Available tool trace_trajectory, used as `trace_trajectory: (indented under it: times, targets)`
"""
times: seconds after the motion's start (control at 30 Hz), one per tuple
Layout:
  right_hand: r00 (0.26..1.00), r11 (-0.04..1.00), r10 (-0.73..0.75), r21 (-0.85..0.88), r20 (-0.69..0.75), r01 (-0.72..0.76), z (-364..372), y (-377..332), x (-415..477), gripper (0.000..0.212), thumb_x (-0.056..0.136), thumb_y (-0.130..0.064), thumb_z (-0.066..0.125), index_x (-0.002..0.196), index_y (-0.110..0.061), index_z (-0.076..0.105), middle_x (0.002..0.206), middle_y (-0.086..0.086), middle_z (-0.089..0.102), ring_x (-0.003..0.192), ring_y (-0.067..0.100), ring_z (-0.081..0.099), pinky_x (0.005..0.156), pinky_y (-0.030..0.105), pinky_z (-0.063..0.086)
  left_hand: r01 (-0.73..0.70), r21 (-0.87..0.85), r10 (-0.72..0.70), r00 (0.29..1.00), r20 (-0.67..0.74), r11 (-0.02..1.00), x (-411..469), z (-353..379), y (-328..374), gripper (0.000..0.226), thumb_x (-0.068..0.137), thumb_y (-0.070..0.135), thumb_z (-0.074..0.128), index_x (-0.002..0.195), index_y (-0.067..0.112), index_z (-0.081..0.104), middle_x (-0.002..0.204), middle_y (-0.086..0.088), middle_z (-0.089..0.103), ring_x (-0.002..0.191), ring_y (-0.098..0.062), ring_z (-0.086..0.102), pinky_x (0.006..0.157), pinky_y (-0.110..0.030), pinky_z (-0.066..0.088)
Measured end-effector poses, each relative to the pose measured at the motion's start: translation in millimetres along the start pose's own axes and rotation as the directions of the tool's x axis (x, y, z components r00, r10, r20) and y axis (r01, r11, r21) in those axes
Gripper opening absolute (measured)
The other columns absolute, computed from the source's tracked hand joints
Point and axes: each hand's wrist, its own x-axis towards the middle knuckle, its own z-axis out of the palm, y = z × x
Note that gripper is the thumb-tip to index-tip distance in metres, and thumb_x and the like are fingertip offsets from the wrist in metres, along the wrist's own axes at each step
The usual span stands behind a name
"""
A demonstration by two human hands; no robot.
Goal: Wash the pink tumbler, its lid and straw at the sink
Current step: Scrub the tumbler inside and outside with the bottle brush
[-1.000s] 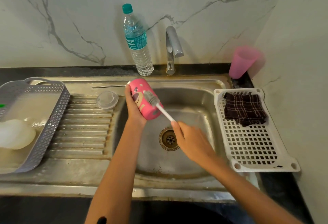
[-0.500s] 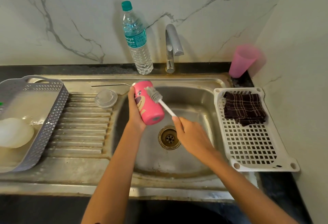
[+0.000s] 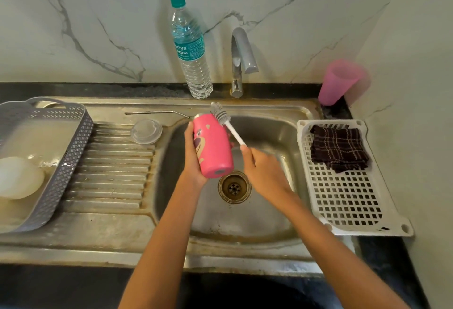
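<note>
The tumbler [image 3: 212, 147] is held over the sink [image 3: 269, 132], just above and beside the drain [image 3: 234, 187], tilted so that its base is turned towards the person and its mouth towards the tap [image 3: 241, 58]. It is gripped by the left hand [image 3: 193, 159], whose fingers are curled round the body with the thumb laid on the near side. The brush [image 3: 226, 123] is held by its white handle in the right hand [image 3: 263, 170], with the fingers closed round the handle's lower end. Over the last second the bristle head has been moved up the tumbler's side, from the middle of the body to the rim, where it is now seen at and partly beyond the mouth; the tumbler has also been brought to a steeper tilt. From this it is judged that the outer scrub is near its end and that the inside is next to be brushed. The lid [image 3: 146, 131] and the straw [image 3: 152, 113] lie on the draining board, to the left of the basin, and are judged not yet washed. No water is seen running from the tap. On the label of the bottle [image 3: 191, 49] behind the sink, the letters "riya" and "Aqua" can be read; the smaller print cannot. A cartoon bear face is printed on the tumbler, with no legible writing.
</note>
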Motion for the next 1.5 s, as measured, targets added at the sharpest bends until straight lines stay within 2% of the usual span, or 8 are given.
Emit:
trace_trajectory:
  times: [0.17,0.27,0.4,0.7,0.83,1.07,1.27,1.5]
  targets:
    - [0.995,0.997,-0.064,-0.031,0.073,0.066,5,10,-29,0.045,0.103,-0.048,0.027,0.069,-0.024,0.046,0.054,-0.006,0.044,0.053,0.015,0.046,0.053,0.029,0.034,-0.194,-0.107,0.186,0.98,-0.075,0.975,9,0,20,0.058,0.09,0.067,0.043,0.11,0.016,0.061,0.086,-0.007,0.073,0.076,-0.021,0.072,0.07,-0.034,0.06]
    - [0.995,0.999,-0.05,0.009,0.089,0.049,0,18,-50,0.042,0.102,-0.048,0.029,0.066,-0.031,0.042,0.051,-0.007,0.041,0.046,0.009,0.04,0.048,0.024,0.03,-0.137,-0.087,0.133,0.99,-0.055,0.987,6,-6,23,0.064,0.086,0.069,0.048,0.118,0.015,0.06,0.089,-0.009,0.072,0.079,-0.023,0.071,0.074,-0.036,0.06]
    - [0.999,0.999,0.026,0.04,0.021,-0.026,-4,2,-14,0.046,0.102,-0.051,0.026,0.068,-0.025,0.043,0.059,-0.004,0.048,0.065,0.025,0.054,0.061,0.038,0.044,0.024,-0.031,-0.021,0.996,0.088,0.999,-3,-1,4,0.079,0.079,0.075,0.053,0.126,0.012,0.057,0.099,-0.012,0.069,0.082,-0.028,0.07,0.073,-0.039,0.059]
    - [0.999,0.998,0.034,0.058,0.039,-0.036,9,17,-30,0.047,0.102,-0.05,0.028,0.067,-0.022,0.042,0.057,0.0,0.047,0.057,0.022,0.047,0.054,0.034,0.037,-0.097,0.142,0.106,0.993,-0.055,0.985,-1,-9,9,0.053,0.093,0.061,0.046,0.118,0.016,0.062,0.092,-0.007,0.074,0.079,-0.02,0.071,0.067,-0.034,0.06]
    - [0.999,0.999,0.035,0.029,0.035,-0.036,9,3,-10,0.047,0.102,-0.051,0.025,0.074,-0.021,0.047,0.066,0.001,0.053,0.072,0.028,0.056,0.063,0.034,0.041,-0.096,0.231,0.115,0.991,-0.067,0.968,-5,-2,3,0.051,0.093,0.054,0.053,0.126,0.014,0.057,0.093,-0.007,0.074,0.08,-0.019,0.072,0.066,-0.033,0.059]
    - [0.996,1.0,-0.012,-0.002,0.089,0.012,7,12,-28,0.05,0.102,-0.051,0.027,0.076,-0.016,0.052,0.057,-0.003,0.046,0.056,0.019,0.047,0.055,0.035,0.038,-0.146,0.069,0.152,0.984,-0.092,0.987,7,1,26,0.043,0.094,0.047,0.052,0.118,0.013,0.059,0.087,-0.008,0.074,0.074,-0.022,0.072,0.06,-0.034,0.059]
    - [1.0,1.0,0.019,0.014,0.015,-0.02,-10,5,7,0.048,0.102,-0.05,0.027,0.065,-0.023,0.04,0.06,-0.004,0.045,0.067,0.024,0.049,0.063,0.035,0.039,0.004,0.192,0.006,0.999,-0.049,0.981,3,-1,7,0.077,0.074,0.055,0.074,0.135,0.012,0.051,0.118,-0.018,0.067,0.099,-0.031,0.067,0.083,-0.043,0.056]
    - [0.992,0.998,-0.015,0.064,0.126,0.007,6,22,-38,0.046,0.102,-0.05,0.029,0.064,-0.028,0.041,0.051,-0.007,0.041,0.046,0.008,0.038,0.049,0.027,0.03,-0.109,0.088,0.121,0.984,-0.133,0.99,9,-5,26,0.05,0.091,0.048,0.058,0.127,0.013,0.053,0.085,-0.009,0.075,0.074,-0.023,0.073,0.059,-0.034,0.058]
